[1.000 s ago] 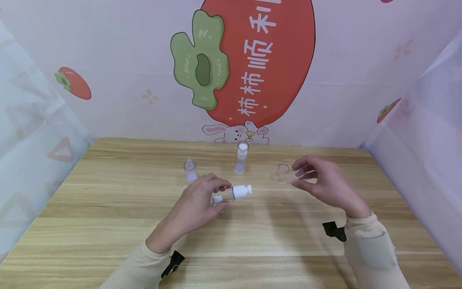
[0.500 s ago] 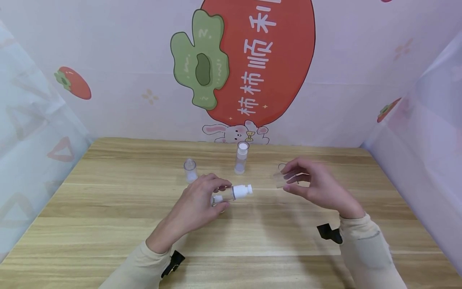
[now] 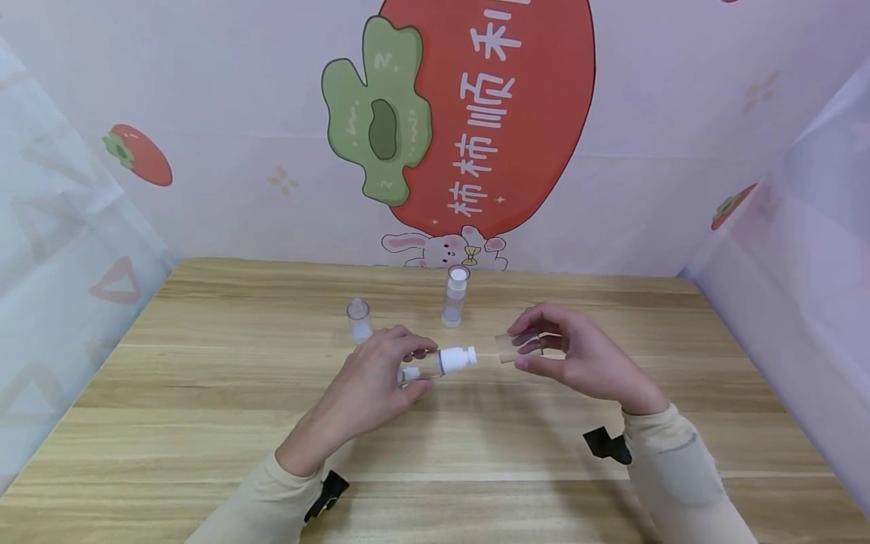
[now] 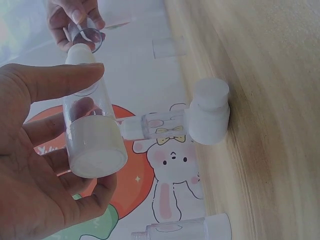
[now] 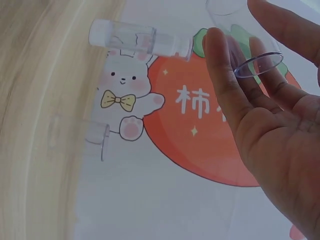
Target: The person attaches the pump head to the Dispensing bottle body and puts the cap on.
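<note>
My left hand [image 3: 374, 378] holds a clear pump bottle [image 3: 457, 359] on its side, white pump end pointing right. In the left wrist view the bottle's white base [image 4: 98, 147] faces the camera, the thumb across the clear body. Between the fingers and thumb of my right hand [image 3: 578, 355] is a clear, open-ended cap [image 3: 505, 349]. Its open end faces the pump tip, a short gap apart in the head view. The right wrist view shows the cap's rim [image 5: 260, 64] near the fingers.
An upright clear bottle [image 3: 454, 298] stands at the back; another clear bottle [image 3: 358, 321] stands left of it. A white jar-shaped piece [image 4: 210, 111] rests on the wooden table [image 3: 476, 491], hidden behind my left hand in the head view. A loose clear cap [image 5: 82, 137] stands at right.
My right hand has moved left and slightly toward me, bringing the clear cap close to the pump tip. The left hand and its pump bottle have stayed nearly still.
</note>
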Demonstrator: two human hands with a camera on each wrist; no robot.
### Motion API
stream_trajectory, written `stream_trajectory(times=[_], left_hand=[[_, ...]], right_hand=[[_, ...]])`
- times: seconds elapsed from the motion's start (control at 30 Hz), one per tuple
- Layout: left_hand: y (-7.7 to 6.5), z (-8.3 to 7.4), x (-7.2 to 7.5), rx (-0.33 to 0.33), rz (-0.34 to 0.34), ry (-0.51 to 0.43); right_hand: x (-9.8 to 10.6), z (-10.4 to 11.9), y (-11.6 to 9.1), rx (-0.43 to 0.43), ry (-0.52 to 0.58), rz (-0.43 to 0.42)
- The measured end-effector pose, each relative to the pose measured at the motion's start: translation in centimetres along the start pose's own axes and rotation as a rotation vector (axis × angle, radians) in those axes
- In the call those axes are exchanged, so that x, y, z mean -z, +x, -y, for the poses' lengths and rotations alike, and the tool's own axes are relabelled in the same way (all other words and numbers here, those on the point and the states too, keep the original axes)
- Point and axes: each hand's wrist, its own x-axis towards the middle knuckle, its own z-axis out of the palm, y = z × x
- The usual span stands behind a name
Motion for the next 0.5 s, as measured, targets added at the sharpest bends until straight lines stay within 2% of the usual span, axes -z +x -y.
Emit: stream_trajectory(times=[0.5], left_hand=[[0.02,-0.15,-0.03,0.002,0.001,0.003]], right_hand=[[-0.82,0.13,0.30,-0.008,0.090,0.016]])
